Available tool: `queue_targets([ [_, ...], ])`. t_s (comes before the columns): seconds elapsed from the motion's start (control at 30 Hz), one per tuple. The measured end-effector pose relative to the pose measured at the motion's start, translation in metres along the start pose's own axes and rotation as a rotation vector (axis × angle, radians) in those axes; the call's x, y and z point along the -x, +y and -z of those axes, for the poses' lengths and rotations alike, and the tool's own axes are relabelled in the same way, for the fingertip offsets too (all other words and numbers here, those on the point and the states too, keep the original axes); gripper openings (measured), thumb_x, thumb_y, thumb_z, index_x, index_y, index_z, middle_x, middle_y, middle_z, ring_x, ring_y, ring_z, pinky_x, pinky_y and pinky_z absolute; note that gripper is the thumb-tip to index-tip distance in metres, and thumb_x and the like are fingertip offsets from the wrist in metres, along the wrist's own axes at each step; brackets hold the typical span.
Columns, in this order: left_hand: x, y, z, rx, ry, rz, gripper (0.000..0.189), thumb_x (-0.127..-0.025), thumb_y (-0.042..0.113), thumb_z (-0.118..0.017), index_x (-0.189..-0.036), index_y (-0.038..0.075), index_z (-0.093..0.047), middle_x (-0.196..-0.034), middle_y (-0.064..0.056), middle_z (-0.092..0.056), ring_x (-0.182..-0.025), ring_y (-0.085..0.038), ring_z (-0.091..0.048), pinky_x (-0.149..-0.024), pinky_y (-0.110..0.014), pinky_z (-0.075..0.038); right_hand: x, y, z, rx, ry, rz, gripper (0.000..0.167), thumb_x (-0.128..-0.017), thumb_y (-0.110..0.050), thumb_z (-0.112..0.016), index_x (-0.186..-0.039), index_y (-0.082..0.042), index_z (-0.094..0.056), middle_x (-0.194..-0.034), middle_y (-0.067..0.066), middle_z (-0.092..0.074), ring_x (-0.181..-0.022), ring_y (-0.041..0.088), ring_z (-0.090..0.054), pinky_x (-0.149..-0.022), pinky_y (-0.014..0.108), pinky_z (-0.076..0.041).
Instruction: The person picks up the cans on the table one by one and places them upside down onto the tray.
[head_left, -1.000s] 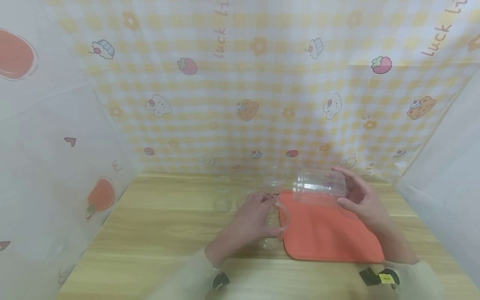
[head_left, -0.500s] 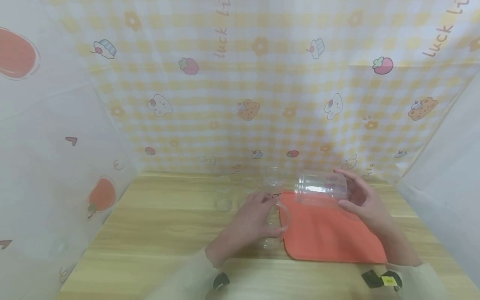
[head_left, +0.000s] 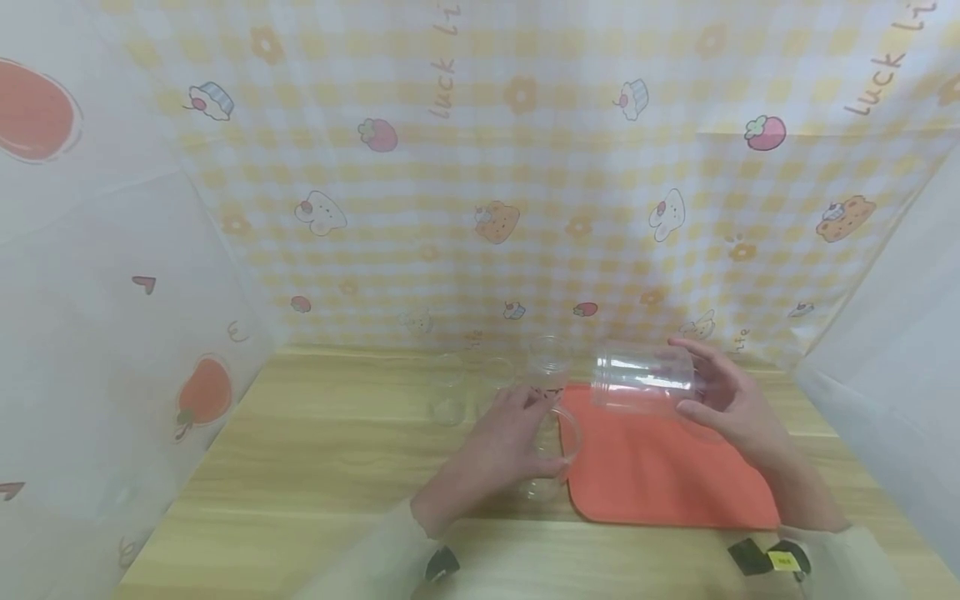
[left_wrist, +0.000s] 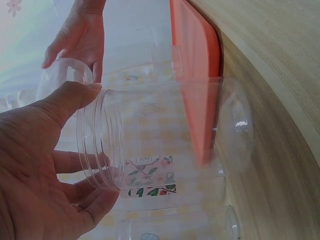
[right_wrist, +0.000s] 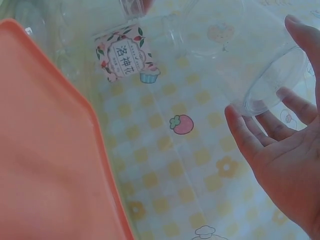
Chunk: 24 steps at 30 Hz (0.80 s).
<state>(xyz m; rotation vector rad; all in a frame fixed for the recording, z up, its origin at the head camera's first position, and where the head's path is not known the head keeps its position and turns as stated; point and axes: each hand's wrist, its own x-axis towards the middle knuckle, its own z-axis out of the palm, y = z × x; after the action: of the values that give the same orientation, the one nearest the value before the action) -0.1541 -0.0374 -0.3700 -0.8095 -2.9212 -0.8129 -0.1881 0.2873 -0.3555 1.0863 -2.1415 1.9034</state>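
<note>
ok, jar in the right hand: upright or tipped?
Tipped: in the head view the jar lies sideways, its ringed neck toward the left, its other end in the right hand.

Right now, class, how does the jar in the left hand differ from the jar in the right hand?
Pose: the left jar stands upright; the right jar is turned on its side.
Place: the left jar rests on the wooden table; the right jar is held up off it.
Grip: the left hand holds the left jar near its mouth; the right hand holds the right jar by its base end.
Shared: both are clear.
</note>
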Motion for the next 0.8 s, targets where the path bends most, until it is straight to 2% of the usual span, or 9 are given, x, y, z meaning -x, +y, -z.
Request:
queue_targets([
  [0.2,0.000,0.000,0.000,-0.005,0.007,-0.011,0.092,-0.078,0.046,-0.087,-0.154,0.013,-0.045,-0.132,-0.002,-0.053,-0.122,-0.021,-0.047,-0.098,-0.031,-0.048,0.002,-0.004,0.003,0.104,0.029,-0.072,0.079,-0.084,0.026,-0.062,-0.154,0.003,-0.035,-0.146,0.007,-0.053,-0.111,0.020,-0.066,-0.085,0.033,-0.058],
  [0.43,0.000,-0.001,-0.001,-0.004,0.011,-0.021,0.093,-0.078,0.047,-0.087,-0.154,0.012,-0.045,-0.133,-0.002,-0.052,-0.122,-0.020,-0.047,-0.095,-0.029,-0.049,0.004,-0.003,0.008,0.081,-0.004,-0.093,0.079,-0.084,0.026,-0.063,-0.154,0.003,-0.033,-0.148,0.017,-0.048,-0.115,0.023,-0.064,-0.084,0.037,-0.059],
  [0.6,0.000,-0.001,-0.001,-0.004,0.014,-0.024,0.093,-0.078,0.047,-0.087,-0.154,0.012,-0.044,-0.134,-0.003,-0.052,-0.122,-0.020,-0.047,-0.094,-0.029,-0.049,0.005,-0.003,0.010,0.077,-0.023,-0.096,0.079,-0.083,0.026,-0.063,-0.153,0.006,-0.033,-0.146,0.014,-0.050,-0.115,0.022,-0.063,-0.083,0.034,-0.059],
  [0.7,0.000,-0.002,-0.001,-0.001,0.012,-0.024,0.093,-0.079,0.046,-0.086,-0.155,0.012,-0.044,-0.134,-0.003,-0.051,-0.121,-0.020,-0.047,-0.093,-0.028,-0.049,0.005,-0.003,0.011,0.045,-0.057,-0.079,0.078,-0.084,0.027,-0.062,-0.153,0.007,-0.031,-0.146,0.013,-0.051,-0.119,0.022,-0.061,-0.086,0.034,-0.058],
  [0.8,0.000,-0.002,-0.001,-0.001,0.013,-0.026,0.093,-0.079,0.046,-0.086,-0.154,0.012,-0.044,-0.134,-0.004,-0.051,-0.120,-0.019,-0.047,-0.091,-0.028,-0.049,0.005,-0.005,0.014,0.060,-0.085,-0.086,0.078,-0.085,0.026,-0.062,-0.154,0.004,-0.031,-0.146,0.012,-0.051,-0.125,0.021,-0.057,-0.090,0.035,-0.057],
])
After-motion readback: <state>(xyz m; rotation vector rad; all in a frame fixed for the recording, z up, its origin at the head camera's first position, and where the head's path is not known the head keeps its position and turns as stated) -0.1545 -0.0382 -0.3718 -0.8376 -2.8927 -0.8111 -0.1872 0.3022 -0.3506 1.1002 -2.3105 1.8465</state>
